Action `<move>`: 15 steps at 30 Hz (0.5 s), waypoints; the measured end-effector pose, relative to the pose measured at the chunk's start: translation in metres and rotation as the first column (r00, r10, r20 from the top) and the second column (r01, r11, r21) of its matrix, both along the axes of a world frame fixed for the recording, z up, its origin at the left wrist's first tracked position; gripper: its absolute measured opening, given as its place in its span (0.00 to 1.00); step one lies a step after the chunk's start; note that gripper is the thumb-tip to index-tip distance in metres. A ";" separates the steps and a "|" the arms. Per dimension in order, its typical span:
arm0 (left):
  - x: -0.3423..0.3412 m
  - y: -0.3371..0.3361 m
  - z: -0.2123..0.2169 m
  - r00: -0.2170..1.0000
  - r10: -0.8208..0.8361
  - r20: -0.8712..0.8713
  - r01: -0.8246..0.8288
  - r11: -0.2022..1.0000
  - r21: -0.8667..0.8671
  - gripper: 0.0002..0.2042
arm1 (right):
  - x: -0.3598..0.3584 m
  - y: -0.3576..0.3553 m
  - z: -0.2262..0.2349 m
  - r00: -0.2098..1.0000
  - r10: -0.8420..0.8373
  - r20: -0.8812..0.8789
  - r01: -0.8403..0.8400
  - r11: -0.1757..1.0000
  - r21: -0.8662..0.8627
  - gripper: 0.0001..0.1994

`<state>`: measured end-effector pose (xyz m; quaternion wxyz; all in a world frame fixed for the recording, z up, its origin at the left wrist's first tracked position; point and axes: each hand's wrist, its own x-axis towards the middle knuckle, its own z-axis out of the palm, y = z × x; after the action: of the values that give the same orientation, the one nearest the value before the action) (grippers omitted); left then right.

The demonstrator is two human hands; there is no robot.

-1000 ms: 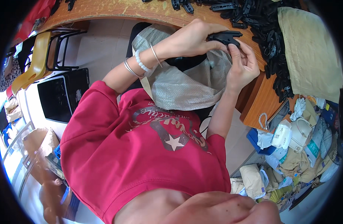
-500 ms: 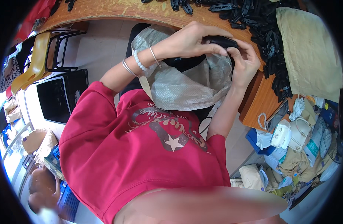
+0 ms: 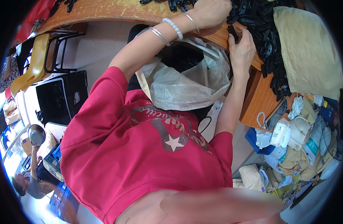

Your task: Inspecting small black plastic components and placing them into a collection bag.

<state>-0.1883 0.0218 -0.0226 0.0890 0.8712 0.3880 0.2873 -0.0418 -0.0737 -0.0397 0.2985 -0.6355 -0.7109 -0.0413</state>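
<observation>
My right hand [image 3: 242,50] is raised above the table's front edge, with its fingers closed on a small, narrow black plastic part [image 3: 232,33]. Farther forward, my left hand [image 3: 213,14] reaches over the table beside a heap of black plastic pieces [image 3: 270,48]. Its fingers are curled, and the tips are partly hidden at the heap's edge, so what they grip cannot be made out. Below my hands a pale woven sack [image 3: 186,91] sits open on my lap, dark pieces [image 3: 184,58] inside it.
The worn wooden table [image 3: 130,11] curves across the front. A beige cloth [image 3: 309,52] covers its right side. Bags and packets [image 3: 291,138] crowd the lower right. At left are a yellow chair [image 3: 35,63] and a black bin [image 3: 61,97]; another person [image 3: 35,179] lifts a metal bowl [image 3: 36,134].
My hands have come apart from the rounded black piece they held together. My left hand has moved forward to the heap; the right keeps a black part. The other person's raised bowl has appeared.
</observation>
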 end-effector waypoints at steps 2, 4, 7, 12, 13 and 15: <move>0.000 -0.004 -0.002 0.999 0.045 0.016 -0.045 0.999 -0.023 0.06 | -0.003 -0.005 0.003 0.987 0.007 -0.160 -0.012 0.999 -0.033 0.13; 0.000 -0.010 -0.003 0.996 0.077 0.037 -0.075 0.996 -0.047 0.06 | -0.003 -0.013 0.006 0.861 -0.055 -0.506 -0.006 0.993 -0.118 0.12; -0.019 -0.029 0.005 0.958 0.106 0.265 -0.047 0.974 -0.222 0.08 | -0.004 -0.024 0.011 0.600 -0.075 -0.796 -0.068 0.987 -0.144 0.09; -0.032 -0.050 -0.004 0.804 0.333 0.492 0.295 0.495 -0.817 0.09 | -0.017 -0.028 0.015 0.264 -0.036 -0.964 -0.365 0.921 -0.134 0.10; -0.030 -0.054 -0.017 0.752 0.332 0.570 0.332 0.556 -0.762 0.12 | -0.020 -0.029 0.014 0.268 -0.014 -0.963 -0.382 0.916 -0.120 0.10; -0.029 -0.062 -0.027 0.610 0.356 0.708 0.449 0.581 -0.679 0.18 | -0.021 -0.033 0.014 0.344 -0.019 -0.939 -0.339 0.930 -0.143 0.10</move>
<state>-0.2171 -0.0397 -0.0491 0.6460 0.5174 0.3654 0.4260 -0.0632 -0.1067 -0.0259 0.5441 -0.5110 -0.4731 0.4680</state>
